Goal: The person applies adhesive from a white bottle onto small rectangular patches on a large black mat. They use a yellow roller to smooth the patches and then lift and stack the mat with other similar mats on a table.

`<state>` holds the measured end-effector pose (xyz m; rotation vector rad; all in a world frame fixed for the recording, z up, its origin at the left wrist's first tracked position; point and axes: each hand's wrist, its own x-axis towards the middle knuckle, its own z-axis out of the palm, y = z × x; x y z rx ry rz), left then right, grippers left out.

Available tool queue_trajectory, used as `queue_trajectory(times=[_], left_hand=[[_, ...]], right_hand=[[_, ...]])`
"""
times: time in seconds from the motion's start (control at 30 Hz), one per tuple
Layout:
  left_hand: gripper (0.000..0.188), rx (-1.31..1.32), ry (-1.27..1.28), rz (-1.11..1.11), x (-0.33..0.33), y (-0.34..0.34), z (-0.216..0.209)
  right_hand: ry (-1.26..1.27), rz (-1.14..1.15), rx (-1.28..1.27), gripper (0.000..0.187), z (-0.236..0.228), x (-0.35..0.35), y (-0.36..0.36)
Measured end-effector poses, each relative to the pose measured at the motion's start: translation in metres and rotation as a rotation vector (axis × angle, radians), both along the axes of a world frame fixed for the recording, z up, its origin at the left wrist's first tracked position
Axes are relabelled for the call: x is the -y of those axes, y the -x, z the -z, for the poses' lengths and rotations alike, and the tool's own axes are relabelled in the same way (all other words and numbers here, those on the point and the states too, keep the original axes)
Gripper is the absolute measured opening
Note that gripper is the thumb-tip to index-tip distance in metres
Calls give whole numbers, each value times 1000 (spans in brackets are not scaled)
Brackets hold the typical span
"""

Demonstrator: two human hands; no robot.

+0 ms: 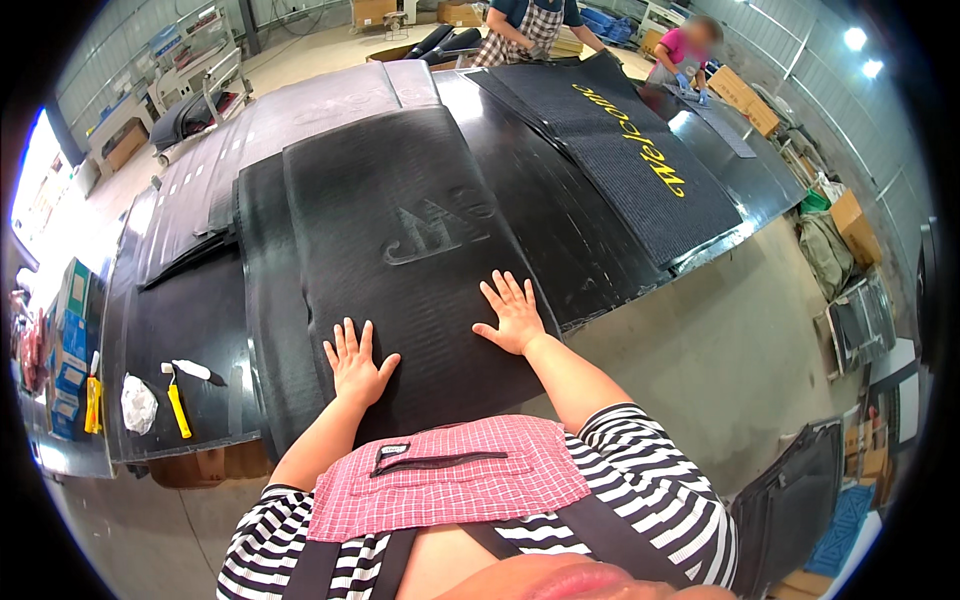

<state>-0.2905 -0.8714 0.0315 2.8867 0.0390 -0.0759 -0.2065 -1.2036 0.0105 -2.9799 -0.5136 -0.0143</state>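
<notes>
Before me a black rubber mat [400, 190] lies face down across the work table, with faint raised shapes on its upper side. My left hand [358, 368] rests flat on its near left part, fingers spread. Farther right, my right hand [512, 318] presses flat near the mat's right edge, its fingers apart too. Neither hand holds anything. Beneath it on the left, another black mat [265, 270] sticks out. A ribbed dark mat with yellow lettering [640, 160] lies farther right on the table.
Grey sheets [300, 115] cover the table's far left. Near its left edge are a yellow-handled tool [179, 408], a white bottle [198, 371] and a crumpled white wad [138, 404]. Two people work beyond the table: one in a checked apron [520, 35], one in pink [680, 50].
</notes>
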Motion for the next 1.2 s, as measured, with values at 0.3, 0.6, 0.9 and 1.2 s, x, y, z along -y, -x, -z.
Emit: queue_trajectory(times=[0.3, 0.6, 0.9, 1.2], left_hand=[[89, 52, 26, -21, -1, 5, 2], [88, 23, 29, -20, -6, 9, 8], [88, 64, 34, -27, 1, 7, 5], [89, 17, -29, -21, 3, 7, 5]], right_hand=[[-88, -49, 68, 91, 3, -1, -1], [-23, -40, 85, 92, 8, 0, 1], [-11, -32, 72, 94, 6, 0, -2], [5, -15, 28, 92, 1, 0, 3]])
